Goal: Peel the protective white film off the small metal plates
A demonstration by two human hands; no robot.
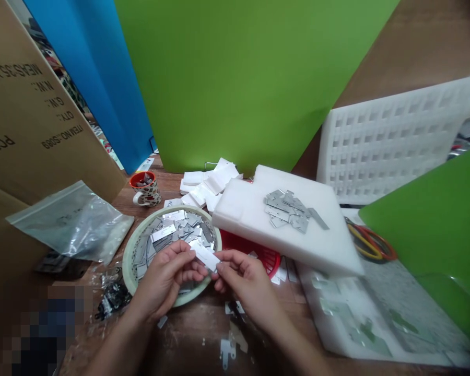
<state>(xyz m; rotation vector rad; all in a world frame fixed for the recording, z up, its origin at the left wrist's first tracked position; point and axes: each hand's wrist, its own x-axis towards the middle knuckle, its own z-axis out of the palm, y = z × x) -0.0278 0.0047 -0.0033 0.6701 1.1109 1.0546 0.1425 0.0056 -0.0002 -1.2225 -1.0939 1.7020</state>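
Observation:
Between my two hands is a small flat metal plate [206, 257], bright and rectangular. My left hand [175, 271] pinches its left end, and my right hand [241, 271] grips its right end. Both hands are over the front right part of a pale green round basket [126, 261], which holds many similar loose metal plates [163, 233]. A white foam block [250, 209] lies to the right, with a small heap of grey metal plates [290, 209] on top. Partly under the block shows a red basket [272, 258].
A patterned mug [151, 190] stands behind the basket, near white paper pieces [207, 185]. At left lie a clear plastic bag [78, 222] and black parts [113, 298]. Green boards [238, 78] and a cardboard box [43, 115] wall the table. Several loose plates [227, 352] lie in front.

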